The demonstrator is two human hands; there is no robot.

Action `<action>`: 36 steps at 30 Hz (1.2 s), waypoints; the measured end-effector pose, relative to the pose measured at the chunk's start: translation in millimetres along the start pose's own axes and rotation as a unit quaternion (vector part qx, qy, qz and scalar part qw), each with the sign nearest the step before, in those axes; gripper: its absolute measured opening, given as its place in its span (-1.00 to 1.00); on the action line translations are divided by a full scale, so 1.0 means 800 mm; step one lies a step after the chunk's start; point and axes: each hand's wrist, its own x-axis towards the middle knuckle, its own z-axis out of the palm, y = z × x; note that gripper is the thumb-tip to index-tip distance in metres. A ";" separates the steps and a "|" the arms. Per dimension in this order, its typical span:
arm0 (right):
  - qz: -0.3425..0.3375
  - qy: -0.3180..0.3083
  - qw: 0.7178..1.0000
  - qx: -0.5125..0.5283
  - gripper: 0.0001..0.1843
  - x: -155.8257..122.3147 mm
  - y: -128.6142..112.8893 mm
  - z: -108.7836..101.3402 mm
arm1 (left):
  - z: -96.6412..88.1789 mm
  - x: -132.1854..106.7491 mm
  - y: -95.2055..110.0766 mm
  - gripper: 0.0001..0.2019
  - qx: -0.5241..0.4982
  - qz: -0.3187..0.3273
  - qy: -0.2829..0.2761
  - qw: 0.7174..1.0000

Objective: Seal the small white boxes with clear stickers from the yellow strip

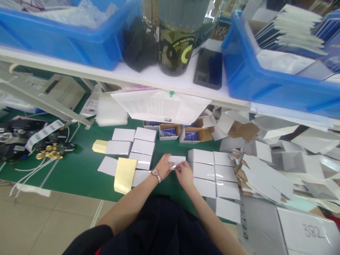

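Observation:
A small white box [177, 159] lies on the green table between my two hands. My left hand [163, 168], with a watch at the wrist, grips the box's left end. At its near side, the pinched fingers of my right hand [184, 173] touch the box; whether they hold anything small there is hidden. To the left stand several closed white boxes [142, 147] in rows, with a yellow sticker sheet [125, 175] lying over some of them. More closed white boxes [203, 170] sit in two columns just right of my right hand.
Open boxes with blue packets [168, 132] stand at the back. Unfolded cartons [265, 177] pile up on the right. Cables with brass fittings [50, 152] lie far left. Overhead, a shelf [132, 77] carries blue bins [281, 85], a cup [176, 49] and a phone [208, 69].

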 end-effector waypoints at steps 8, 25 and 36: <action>0.045 0.004 0.993 0.109 -0.87 0.007 0.013 -0.007 | -0.002 0.001 0.001 -0.77 -0.003 -0.007 -0.019 1.000; -0.112 -0.097 0.972 -0.183 -0.82 0.015 -0.001 -0.027 | 0.000 0.001 -0.001 -0.75 -0.001 -0.014 -0.020 1.000; -0.141 -0.100 0.964 -0.203 -0.87 0.013 0.002 -0.028 | -0.003 0.003 0.000 -0.77 -0.006 -0.012 -0.020 1.000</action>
